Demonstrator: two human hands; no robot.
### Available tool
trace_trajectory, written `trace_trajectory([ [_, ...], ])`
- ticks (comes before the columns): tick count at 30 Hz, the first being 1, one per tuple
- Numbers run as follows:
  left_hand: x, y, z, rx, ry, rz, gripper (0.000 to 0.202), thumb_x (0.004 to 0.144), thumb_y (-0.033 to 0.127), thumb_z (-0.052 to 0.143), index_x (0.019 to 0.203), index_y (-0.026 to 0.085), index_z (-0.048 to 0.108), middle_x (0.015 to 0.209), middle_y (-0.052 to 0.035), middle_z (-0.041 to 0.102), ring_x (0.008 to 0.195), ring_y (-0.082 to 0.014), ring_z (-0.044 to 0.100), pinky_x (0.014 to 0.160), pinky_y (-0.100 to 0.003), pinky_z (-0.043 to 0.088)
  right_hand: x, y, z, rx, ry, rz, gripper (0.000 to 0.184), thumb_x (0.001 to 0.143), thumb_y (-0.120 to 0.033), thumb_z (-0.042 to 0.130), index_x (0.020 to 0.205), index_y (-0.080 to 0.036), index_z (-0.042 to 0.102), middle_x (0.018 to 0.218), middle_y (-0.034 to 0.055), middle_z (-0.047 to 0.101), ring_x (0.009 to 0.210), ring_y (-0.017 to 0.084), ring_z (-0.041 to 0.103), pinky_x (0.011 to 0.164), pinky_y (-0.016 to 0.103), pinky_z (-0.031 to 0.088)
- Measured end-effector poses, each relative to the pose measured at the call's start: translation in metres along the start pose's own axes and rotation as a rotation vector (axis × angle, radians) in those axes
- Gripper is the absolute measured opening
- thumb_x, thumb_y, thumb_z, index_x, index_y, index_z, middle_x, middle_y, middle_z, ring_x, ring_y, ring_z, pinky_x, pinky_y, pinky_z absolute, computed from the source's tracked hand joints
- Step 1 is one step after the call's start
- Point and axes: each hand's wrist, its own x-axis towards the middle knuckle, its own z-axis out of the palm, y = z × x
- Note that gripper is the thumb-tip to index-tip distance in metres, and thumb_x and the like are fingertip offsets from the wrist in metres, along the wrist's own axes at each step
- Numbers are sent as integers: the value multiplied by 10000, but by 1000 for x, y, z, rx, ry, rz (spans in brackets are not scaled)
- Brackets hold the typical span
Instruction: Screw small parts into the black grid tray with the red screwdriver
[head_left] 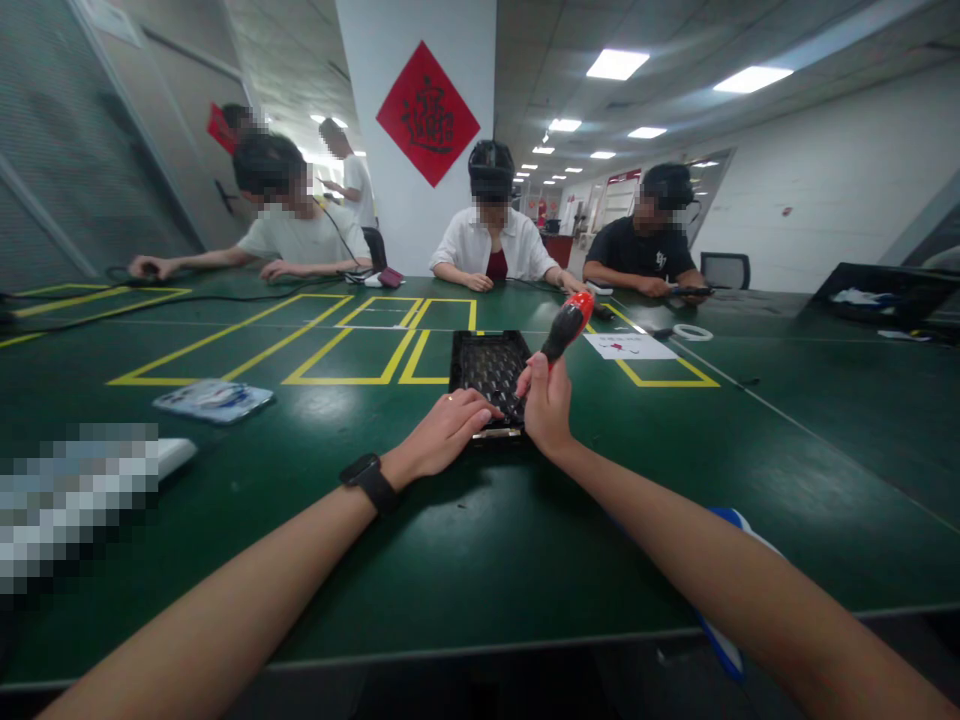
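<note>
In the head view, the open black casing (486,362) lies on the green tabletop (420,590), straight ahead at 12 o'clock, its long axis running from 12 to 6. Taking the casing as the dial, the left hand (454,428) sits at 7 and the right hand (547,402) at 4, both at its near end, the left fingertips touching it just inside that edge. The right fingers are clamped around the screwdriver (567,327), its handle tilted up and away towards 1 o'clock, so its working end must point back down at the casing; the shaft and tip are hidden by the hand. The left fingers lie close together, stretched towards 3 o'clock; whether they pinch anything small, I cannot tell.

The handle is bulbous, with a smooth, shiny red butt and a darker, rubbery-looking black body. The casing is a shallow rectangle with raised walls, a glossy cell-like pattern inside and a pale, reflective strip along its 6 o'clock edge. A matt black wristwatch (369,482) circles the left wrist, and a flat white paper sheet (631,346) lies towards 2 o'clock, past the screwdriver
</note>
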Motion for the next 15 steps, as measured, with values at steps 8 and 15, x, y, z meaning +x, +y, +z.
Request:
trace_trajectory([
  [8, 0, -1, 0, 13, -13, 0, 461, 942, 387, 190, 1105, 222, 589, 1048, -51, 558, 969, -180, 480, 887, -348, 350, 0, -1, -1, 11, 42, 6, 262, 920, -396, 297, 850, -192, 446, 515, -69, 452, 469, 79, 457, 523, 211, 363],
  [15, -1, 0, 0, 42, -38, 11, 460, 942, 391, 190, 1150, 234, 570, 1045, -49, 551, 959, -178, 473, 886, -355, 346, 1, 0, -1, 1, 26, 26, 274, 917, -409, 299, 840, -193, 448, 511, -66, 455, 474, 83, 465, 528, 214, 363],
])
